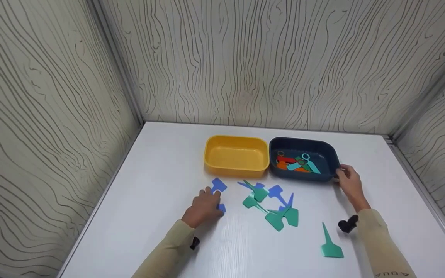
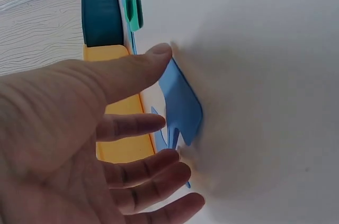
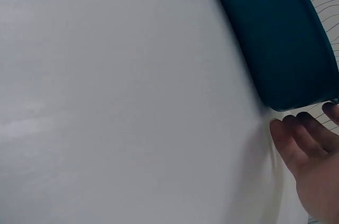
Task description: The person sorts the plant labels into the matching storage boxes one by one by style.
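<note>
My left hand (image 1: 204, 205) is low over two blue T-shaped plant labels on the white table. In the left wrist view the fingers are spread, and the thumb tip is right at the corner of one blue plant label (image 2: 181, 105). Another blue label (image 1: 219, 184) lies just beyond the fingertips. My right hand (image 1: 350, 184) is at the right end of the dark blue bin (image 1: 303, 177), with loosely extended fingertips against its corner. Inside that bin lie red, orange, light blue and green tags, some with rings.
To the left of the dark bin stands a yellow bin (image 1: 236, 172). Green plant labels (image 1: 274, 221) and blue ones (image 1: 276, 192) lie scattered and overlapping in front of the bins. One green label (image 1: 332, 250) lies apart near the right forearm. Patterned walls (image 1: 245, 61) enclose the table.
</note>
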The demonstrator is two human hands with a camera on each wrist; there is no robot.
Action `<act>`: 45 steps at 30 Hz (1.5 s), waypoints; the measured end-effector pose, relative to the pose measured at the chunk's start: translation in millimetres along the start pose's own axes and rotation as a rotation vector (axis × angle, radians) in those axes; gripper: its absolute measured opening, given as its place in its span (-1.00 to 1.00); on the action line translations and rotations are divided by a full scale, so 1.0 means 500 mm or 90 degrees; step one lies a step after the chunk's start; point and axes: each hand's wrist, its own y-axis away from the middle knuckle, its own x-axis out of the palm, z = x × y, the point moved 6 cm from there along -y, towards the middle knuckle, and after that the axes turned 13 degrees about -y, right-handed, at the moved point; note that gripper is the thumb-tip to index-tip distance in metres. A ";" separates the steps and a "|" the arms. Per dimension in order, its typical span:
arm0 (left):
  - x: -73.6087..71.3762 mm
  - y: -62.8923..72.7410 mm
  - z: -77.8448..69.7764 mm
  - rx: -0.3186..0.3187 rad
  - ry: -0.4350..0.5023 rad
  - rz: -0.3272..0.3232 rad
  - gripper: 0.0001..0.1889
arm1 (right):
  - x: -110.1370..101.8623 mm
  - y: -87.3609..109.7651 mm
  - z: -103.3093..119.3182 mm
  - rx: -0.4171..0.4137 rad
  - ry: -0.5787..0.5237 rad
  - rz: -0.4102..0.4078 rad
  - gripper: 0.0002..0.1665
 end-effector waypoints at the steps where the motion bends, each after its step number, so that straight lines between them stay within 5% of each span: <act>1: 0.001 0.000 -0.001 -0.002 -0.002 -0.001 -0.53 | 0.000 0.000 0.000 0.003 -0.001 -0.002 -0.33; 19: 0.000 -0.009 -0.012 -0.011 -0.016 -0.004 -0.61 | 0.002 0.000 -0.005 0.025 -0.025 0.013 -0.26; 26: -0.007 -0.010 -0.019 0.019 -0.046 -0.046 -0.51 | 0.000 -0.001 -0.008 0.018 -0.033 0.016 -0.24; 33: -0.011 -0.005 -0.024 0.087 -0.092 -0.152 -0.79 | 0.002 0.000 -0.012 0.017 -0.050 0.010 -0.28; 38: -0.012 -0.012 -0.022 0.074 -0.088 -0.114 -0.88 | 0.001 0.000 -0.011 0.020 -0.045 0.008 -0.25; 45: -0.035 -0.024 -0.009 0.056 -0.010 -0.076 -0.88 | 0.001 0.000 -0.012 0.017 -0.032 0.012 -0.25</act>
